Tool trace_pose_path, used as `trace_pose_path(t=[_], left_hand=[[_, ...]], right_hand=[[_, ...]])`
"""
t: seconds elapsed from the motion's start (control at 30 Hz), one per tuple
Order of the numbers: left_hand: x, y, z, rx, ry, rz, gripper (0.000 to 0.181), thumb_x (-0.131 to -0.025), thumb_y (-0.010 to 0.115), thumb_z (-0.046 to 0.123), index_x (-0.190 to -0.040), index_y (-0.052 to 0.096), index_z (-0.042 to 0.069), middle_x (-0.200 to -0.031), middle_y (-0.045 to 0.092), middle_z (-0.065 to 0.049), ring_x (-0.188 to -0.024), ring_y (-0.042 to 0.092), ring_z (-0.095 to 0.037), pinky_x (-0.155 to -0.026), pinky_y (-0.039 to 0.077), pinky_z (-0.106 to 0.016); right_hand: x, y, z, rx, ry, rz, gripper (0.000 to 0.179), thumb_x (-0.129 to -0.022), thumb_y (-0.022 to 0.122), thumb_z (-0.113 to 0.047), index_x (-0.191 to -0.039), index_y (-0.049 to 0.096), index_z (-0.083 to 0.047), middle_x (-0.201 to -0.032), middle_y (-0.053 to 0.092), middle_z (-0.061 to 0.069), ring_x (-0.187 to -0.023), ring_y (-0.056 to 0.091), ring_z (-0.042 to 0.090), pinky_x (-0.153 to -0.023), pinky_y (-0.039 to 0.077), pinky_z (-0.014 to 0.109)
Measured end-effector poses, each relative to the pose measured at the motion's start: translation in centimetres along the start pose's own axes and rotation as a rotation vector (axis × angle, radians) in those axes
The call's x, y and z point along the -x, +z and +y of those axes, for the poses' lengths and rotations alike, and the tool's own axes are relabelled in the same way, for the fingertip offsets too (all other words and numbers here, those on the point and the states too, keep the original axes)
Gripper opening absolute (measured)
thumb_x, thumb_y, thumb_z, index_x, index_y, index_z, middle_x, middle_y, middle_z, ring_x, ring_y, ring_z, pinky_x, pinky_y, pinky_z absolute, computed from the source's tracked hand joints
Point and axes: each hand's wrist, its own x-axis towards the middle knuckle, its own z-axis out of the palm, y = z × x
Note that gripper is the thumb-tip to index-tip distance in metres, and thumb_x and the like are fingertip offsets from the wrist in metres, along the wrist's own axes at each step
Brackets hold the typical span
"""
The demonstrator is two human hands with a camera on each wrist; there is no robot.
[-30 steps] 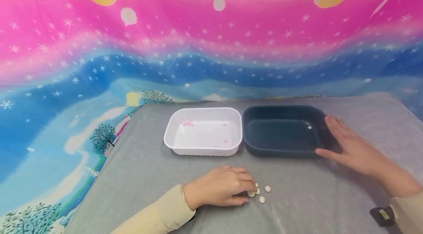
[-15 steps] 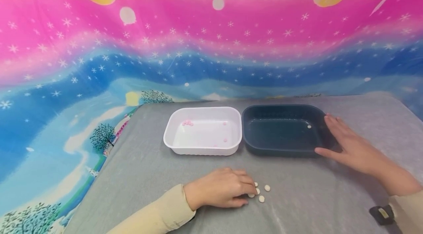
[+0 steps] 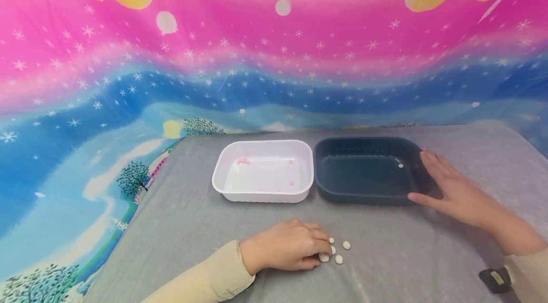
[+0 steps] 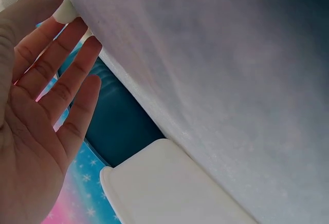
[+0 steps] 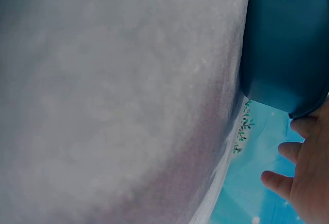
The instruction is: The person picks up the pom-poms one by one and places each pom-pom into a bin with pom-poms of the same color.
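My left hand (image 3: 293,246) is low over the grey cloth, in front of two trays. Its thumb and forefinger pinch a small white round piece (image 4: 66,11); the other fingers are spread. Several similar white pieces (image 3: 339,259) lie just beyond its fingertips. My right hand (image 3: 460,193) rests at the right end of the dark teal tray (image 3: 364,198), with its fingers along the rim and its thumb at the front corner. One white piece (image 3: 400,166) lies inside that tray. In the right wrist view only some spread fingers (image 5: 280,183) and part of the hand show.
Left of the dark tray, almost touching it, stands a white tray (image 3: 263,196) with several small pink pieces (image 3: 243,161) inside. A black object (image 3: 495,279) sits by the right sleeve. Behind the cloth-covered table (image 3: 180,227) hangs a colourful printed backdrop (image 3: 274,55).
My left thumb and fingertips have closed on a white piece and shifted it slightly toward me, away from the rest. My right hand and both trays have stayed in place.
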Motion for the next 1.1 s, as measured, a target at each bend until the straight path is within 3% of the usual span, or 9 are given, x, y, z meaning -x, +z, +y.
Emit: trace_pose_path(t=[0.27,0.73,1.1], left_hand=[[-0.22,0.13,-0.04,0.009,0.015,0.018,0.011,-0.095,0.066,0.027,-0.105,0.069,0.026,-0.102,0.064,0.019,-0.101,0.059,-0.001,-0.079,0.049,-0.013],[-0.15,0.19,-0.04,0.008,0.037,0.018,0.015,-0.095,0.066,0.026,-0.108,0.072,0.024,-0.111,0.067,0.016,-0.103,0.06,-0.003,-0.082,0.049,-0.013],[-0.13,0.33,-0.4,0.138,0.082,0.05,0.01,-0.095,0.066,0.019,-0.102,0.073,0.018,-0.104,0.068,0.01,-0.1,0.06,-0.007,-0.094,0.044,-0.013]], right_hand=[[-0.07,-0.03,0.12,-0.011,0.008,-0.003,0.105,-0.092,0.066,-0.046,-0.16,-0.009,-0.017,-0.167,-0.012,0.007,-0.153,-0.015,0.037,-0.11,0.006,0.078],[0.04,-0.03,0.12,-0.007,0.008,-0.001,0.105,-0.092,0.067,-0.046,-0.16,-0.008,-0.016,-0.167,-0.012,0.008,-0.153,-0.017,0.035,-0.109,0.007,0.078],[0.11,-0.01,0.19,-0.013,0.005,0.006,0.105,-0.092,0.066,-0.047,-0.16,-0.008,-0.016,-0.167,-0.012,0.006,-0.153,-0.017,0.035,-0.11,0.004,0.077]])
